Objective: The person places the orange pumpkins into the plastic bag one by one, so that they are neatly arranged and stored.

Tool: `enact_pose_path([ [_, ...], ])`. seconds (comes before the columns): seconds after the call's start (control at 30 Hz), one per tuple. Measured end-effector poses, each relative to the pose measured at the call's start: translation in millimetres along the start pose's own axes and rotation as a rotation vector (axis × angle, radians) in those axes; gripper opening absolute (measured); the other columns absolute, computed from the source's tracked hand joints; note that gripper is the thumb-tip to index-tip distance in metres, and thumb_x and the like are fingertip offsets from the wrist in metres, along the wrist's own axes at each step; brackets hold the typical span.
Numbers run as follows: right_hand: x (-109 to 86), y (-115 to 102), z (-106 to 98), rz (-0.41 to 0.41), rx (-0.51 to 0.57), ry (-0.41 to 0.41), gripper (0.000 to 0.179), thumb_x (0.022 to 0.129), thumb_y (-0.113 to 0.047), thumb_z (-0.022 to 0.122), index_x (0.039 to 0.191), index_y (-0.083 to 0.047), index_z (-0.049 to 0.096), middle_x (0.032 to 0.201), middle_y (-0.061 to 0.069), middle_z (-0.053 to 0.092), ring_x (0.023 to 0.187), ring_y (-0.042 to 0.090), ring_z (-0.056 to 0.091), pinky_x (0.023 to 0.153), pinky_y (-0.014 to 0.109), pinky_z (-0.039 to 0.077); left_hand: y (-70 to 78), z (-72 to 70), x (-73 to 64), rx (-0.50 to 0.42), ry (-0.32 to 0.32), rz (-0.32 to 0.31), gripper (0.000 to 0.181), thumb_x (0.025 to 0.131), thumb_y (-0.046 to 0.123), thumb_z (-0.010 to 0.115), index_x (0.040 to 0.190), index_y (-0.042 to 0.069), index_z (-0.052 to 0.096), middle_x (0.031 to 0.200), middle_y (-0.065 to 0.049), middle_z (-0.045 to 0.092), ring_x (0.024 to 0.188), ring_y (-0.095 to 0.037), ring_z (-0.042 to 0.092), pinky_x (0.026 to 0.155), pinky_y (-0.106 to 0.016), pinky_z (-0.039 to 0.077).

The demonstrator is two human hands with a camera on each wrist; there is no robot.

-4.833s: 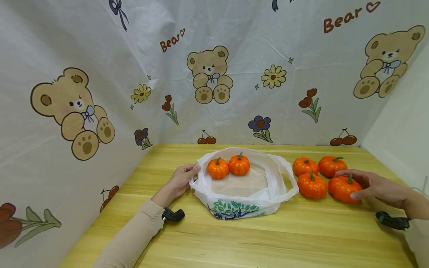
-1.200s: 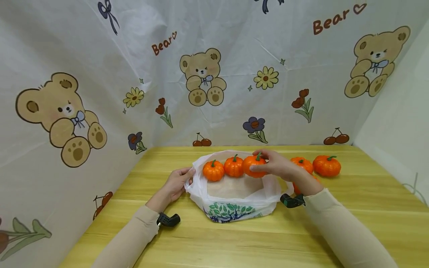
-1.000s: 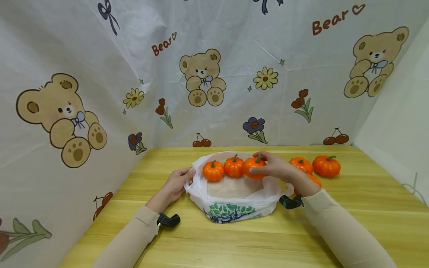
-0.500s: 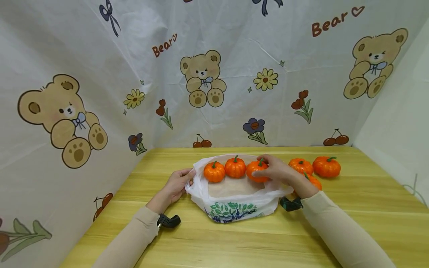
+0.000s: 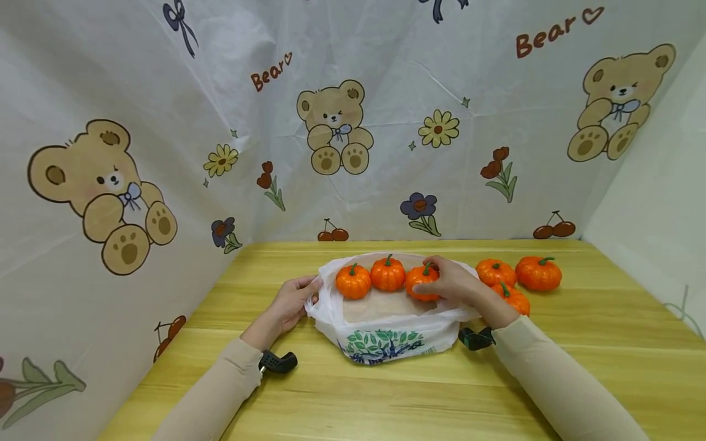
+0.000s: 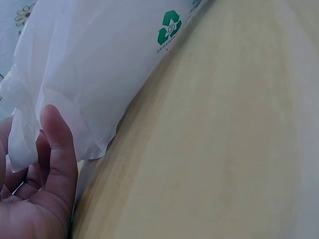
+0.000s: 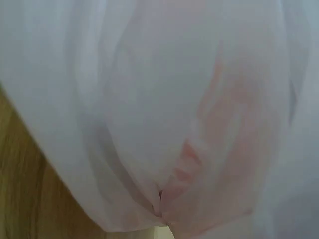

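Observation:
A white plastic bag [image 5: 380,343] with a green tree print lies with its mouth spread on the table. My left hand [image 5: 289,301] pinches its left edge; in the left wrist view the thumb [image 6: 55,129] presses against the thin plastic. Inside sit two small orange pumpkins, one at the left [image 5: 353,282] and another [image 5: 388,274] beside it. To their right, my right hand [image 5: 455,283] reaches over the rim and grips a third pumpkin [image 5: 418,283] between thumb and fingers, low in the bag. White film [image 7: 149,89] covers most of the right wrist view, with the hand only faintly visible through it.
Right of the bag, three more pumpkins stand close together on the wooden table [image 5: 353,404]: one behind [image 5: 495,272], one at far right [image 5: 538,274] and one in front [image 5: 514,299], partly hidden by my right forearm. A bear-printed curtain [image 5: 375,202] hangs behind.
My right hand has taken a pumpkin from the group at the right, carried it left over the bag and lowered it inside. My left hand keeps its hold on the bag's edge.

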State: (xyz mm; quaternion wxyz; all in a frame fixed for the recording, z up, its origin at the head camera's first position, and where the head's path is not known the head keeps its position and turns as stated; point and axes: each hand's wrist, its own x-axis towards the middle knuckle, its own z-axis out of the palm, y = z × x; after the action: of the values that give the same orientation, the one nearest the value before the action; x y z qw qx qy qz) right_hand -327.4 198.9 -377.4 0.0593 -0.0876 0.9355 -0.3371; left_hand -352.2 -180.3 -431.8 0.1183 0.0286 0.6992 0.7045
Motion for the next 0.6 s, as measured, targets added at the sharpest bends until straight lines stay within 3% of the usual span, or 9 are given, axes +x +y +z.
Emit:
enact_pose_path([
  [0.4, -3.7, -2.4, 0.9, -0.005, -0.085, -0.016, 0.092, 0.080, -0.024, 0.087, 0.156, -0.002, 0.038, 0.151, 0.028, 0.048, 0.132, 0.043, 0.052, 0.115, 0.060, 0.040, 1.7, 1.1, -2.8, -0.020, -0.006, 0.004, 0.047, 0.105, 0.026, 0.062, 0.144, 0.001, 0.056, 0.094, -0.003, 0.060, 0.071, -0.009, 0.054, 0.058, -0.021, 0.053],
  [0.6, -4.3, -3.8, 0.0, -0.003, -0.116, -0.002, 0.091, 0.079, -0.022, 0.087, 0.155, -0.002, 0.041, 0.150, 0.026, 0.050, 0.131, 0.043, 0.053, 0.114, 0.061, 0.040, 2.8, 0.7, -2.5, -0.016, -0.012, 0.004, 0.045, 0.105, 0.026, 0.062, 0.143, 0.003, 0.057, 0.093, -0.002, 0.059, 0.072, -0.009, 0.054, 0.059, -0.022, 0.052],
])
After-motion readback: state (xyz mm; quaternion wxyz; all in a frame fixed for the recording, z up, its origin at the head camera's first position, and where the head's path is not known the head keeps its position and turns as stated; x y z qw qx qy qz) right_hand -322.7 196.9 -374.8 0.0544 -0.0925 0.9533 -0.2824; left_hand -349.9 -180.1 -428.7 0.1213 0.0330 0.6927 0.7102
